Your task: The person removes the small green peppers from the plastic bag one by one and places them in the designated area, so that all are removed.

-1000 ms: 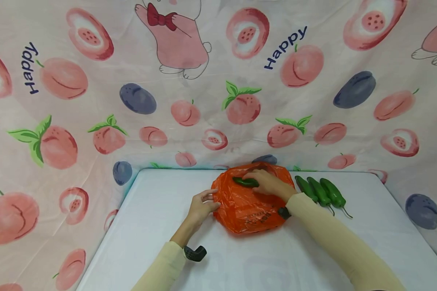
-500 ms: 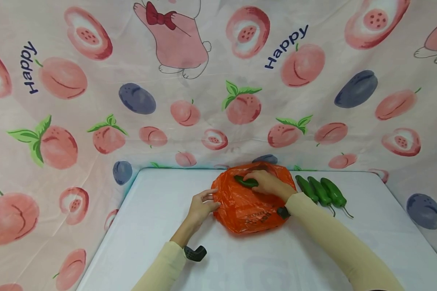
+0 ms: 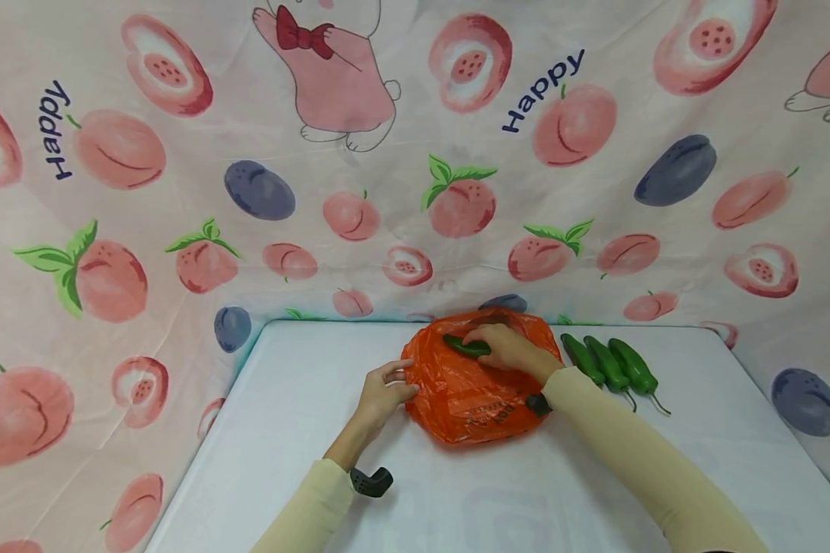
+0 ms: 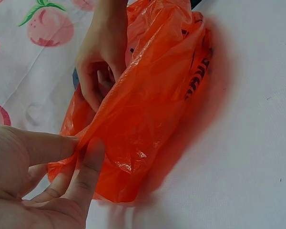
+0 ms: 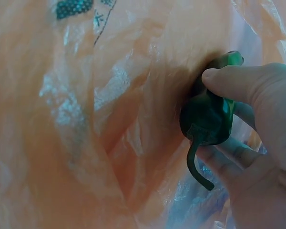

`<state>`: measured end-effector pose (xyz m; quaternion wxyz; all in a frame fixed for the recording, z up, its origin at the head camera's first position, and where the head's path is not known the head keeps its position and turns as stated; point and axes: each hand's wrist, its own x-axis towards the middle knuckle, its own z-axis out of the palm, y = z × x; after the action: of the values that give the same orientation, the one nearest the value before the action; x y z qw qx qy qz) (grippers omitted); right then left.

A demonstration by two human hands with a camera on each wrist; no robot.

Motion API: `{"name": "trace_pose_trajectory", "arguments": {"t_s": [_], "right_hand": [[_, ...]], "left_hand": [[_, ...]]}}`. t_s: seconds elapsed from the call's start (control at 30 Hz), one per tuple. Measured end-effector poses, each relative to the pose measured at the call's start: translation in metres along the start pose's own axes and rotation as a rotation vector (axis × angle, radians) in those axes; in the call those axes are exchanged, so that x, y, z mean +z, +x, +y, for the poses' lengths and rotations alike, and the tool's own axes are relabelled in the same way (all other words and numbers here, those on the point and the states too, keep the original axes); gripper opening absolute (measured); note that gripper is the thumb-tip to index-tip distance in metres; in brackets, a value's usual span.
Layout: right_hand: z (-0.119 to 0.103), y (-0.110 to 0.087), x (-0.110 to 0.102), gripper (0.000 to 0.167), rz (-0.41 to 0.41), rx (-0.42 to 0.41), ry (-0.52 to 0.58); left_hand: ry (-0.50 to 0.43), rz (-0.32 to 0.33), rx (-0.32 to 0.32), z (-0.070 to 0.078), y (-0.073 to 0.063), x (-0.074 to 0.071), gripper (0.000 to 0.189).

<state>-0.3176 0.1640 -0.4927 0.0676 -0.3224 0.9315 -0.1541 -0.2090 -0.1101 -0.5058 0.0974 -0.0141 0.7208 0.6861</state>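
An orange-red plastic bag (image 3: 443, 399) with dark print lies at the table's back middle, its mouth spread. My left hand (image 3: 380, 395) is at its left side; in the left wrist view, thumb and fingers pinch the rim of the bag (image 4: 128, 143). Reaching into the mouth, my right hand (image 3: 508, 351) holds a green chili pepper (image 3: 465, 346). The right wrist view has the thumb on top of this pepper (image 5: 207, 117), its curved stem hanging downward, with bag film all around. Part of the pepper is covered by the fingers. Any other contents are hidden.
Three more green chili peppers (image 3: 610, 365) lie side by side on the white table (image 3: 526, 499), just right of the bag, stems toward the front. Behind the table hangs a fruit-printed cloth (image 3: 387, 177), close to the bag's far side.
The pepper in my right hand has tilted very slightly. Both hands and the bag otherwise stay in place.
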Motion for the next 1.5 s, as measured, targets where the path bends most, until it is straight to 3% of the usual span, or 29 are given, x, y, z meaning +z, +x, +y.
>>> {"name": "trace_pose_trajectory", "arguments": {"t_s": [0.5,0.8,1.0,1.5], "right_hand": [[-0.005,-0.008,-0.005,0.037,-0.084,0.003,0.061],[-0.018,-0.019,-0.02,0.037,-0.131,-0.005,0.093],[-0.025,-0.034,-0.032,0.037,-0.108,-0.049,0.107],[-0.034,-0.061,-0.057,0.042,0.023,-0.032,0.348]], "left_hand": [[-0.007,0.005,-0.006,0.001,-0.001,0.0,0.05],[-0.004,0.003,-0.006,0.0,0.001,-0.002,0.049],[-0.004,0.0,-0.003,0.0,0.001,-0.003,0.049],[0.01,0.0,-0.026,0.001,-0.001,-0.008,0.05]]}}
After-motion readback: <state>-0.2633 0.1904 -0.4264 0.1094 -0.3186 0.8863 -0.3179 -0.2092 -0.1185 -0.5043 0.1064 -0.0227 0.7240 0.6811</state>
